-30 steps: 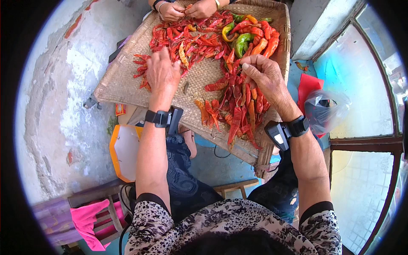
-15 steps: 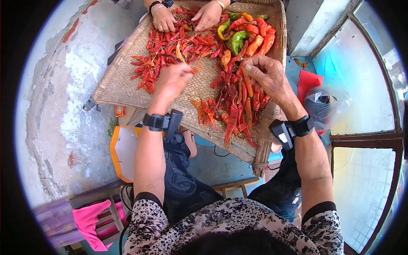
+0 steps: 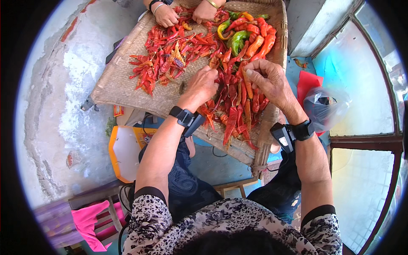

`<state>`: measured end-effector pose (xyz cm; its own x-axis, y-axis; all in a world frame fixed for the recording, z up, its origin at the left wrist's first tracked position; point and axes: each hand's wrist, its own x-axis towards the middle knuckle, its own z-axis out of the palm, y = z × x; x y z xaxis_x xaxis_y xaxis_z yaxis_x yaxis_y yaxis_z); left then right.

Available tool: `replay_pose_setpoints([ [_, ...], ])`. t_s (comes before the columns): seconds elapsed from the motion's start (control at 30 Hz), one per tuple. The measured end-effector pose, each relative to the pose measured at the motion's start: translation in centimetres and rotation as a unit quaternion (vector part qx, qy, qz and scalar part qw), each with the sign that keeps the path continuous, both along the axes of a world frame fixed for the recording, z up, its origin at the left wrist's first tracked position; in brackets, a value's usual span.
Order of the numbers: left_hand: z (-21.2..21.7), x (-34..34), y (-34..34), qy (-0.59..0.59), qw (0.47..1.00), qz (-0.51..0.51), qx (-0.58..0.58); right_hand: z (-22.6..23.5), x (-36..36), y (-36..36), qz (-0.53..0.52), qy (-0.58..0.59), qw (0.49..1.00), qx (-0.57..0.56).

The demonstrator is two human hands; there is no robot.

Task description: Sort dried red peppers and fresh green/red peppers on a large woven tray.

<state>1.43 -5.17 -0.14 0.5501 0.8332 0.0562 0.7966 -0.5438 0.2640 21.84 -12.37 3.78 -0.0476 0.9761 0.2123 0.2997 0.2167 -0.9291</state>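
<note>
A wide woven tray (image 3: pixel 114 87) lies in front of me, with dried red chili peppers (image 3: pixel 231 123) heaped toward its near right side. Over that heap, my right hand (image 3: pixel 272 83) pinches thumb and forefinger at the top of a long orange chili pepper (image 3: pixel 247 81). My left hand (image 3: pixel 199 88) is at the heap's left edge with its fingers curled together; whatever its fingertips hold is hidden. Another pile of red chili peppers (image 3: pixel 155 63) spreads across the tray's left half, with a pale, withered chili pepper (image 3: pixel 177 55) on top.
Across the tray are another person's hands (image 3: pixel 166 16), resting at the far pile. Plump red and green peppers (image 3: pixel 239 41) fill the far right corner. A plastic bag (image 3: pixel 325 106) and windows stand right, a plaster wall left. Below sit an orange-edged box (image 3: pixel 125 148) and pink cloth (image 3: pixel 89 221).
My left hand has moved right from the left pile to the near right heap. A pale, withered pepper now shows on the left pile. The other person's hands shifted slightly; my right hand stays.
</note>
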Motion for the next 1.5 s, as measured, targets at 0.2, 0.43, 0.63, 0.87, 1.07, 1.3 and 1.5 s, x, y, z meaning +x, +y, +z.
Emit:
replay_pose_setpoints([
  [0.2, 2.9, -2.4, 0.0, -0.108, 0.99, 0.062, -0.073, -0.3, 0.5, -0.2, -0.008, 0.006, 1.0, -0.001],
  [0.43, 3.2, -7.3, 2.3, -0.209, 0.969, 0.122, 0.049, -0.3, 0.6, -0.5, 0.015, -0.054, 0.998, 0.0],
  [0.63, 2.6, -4.4, 1.5, -0.111, 0.95, 0.091, 0.279, -0.8, 0.3, 0.2, -0.002, -0.04, 0.999, 0.032],
  [0.87, 0.7, 1.4, -0.4, -0.107, 0.994, -0.01, -0.021, 0.2, 0.4, -0.1, -0.014, -0.014, 1.0, -0.021],
  [1.07, 1.1, 0.7, 0.2, -0.236, 0.963, -0.004, -0.134, 0.5, 0.9, -0.4, -0.01, -0.011, 1.0, -0.005],
  [1.3, 5.0, -2.1, 0.6, -0.445, 0.881, 0.042, -0.155, 0.2, 1.0, -0.8, -0.006, -0.043, 0.999, -0.008],
  [1.5, 4.6, -7.0, 3.6, -0.435, 0.864, 0.153, 0.201, 0.1, 0.2, -0.4, 0.007, -0.024, 1.0, -0.012],
])
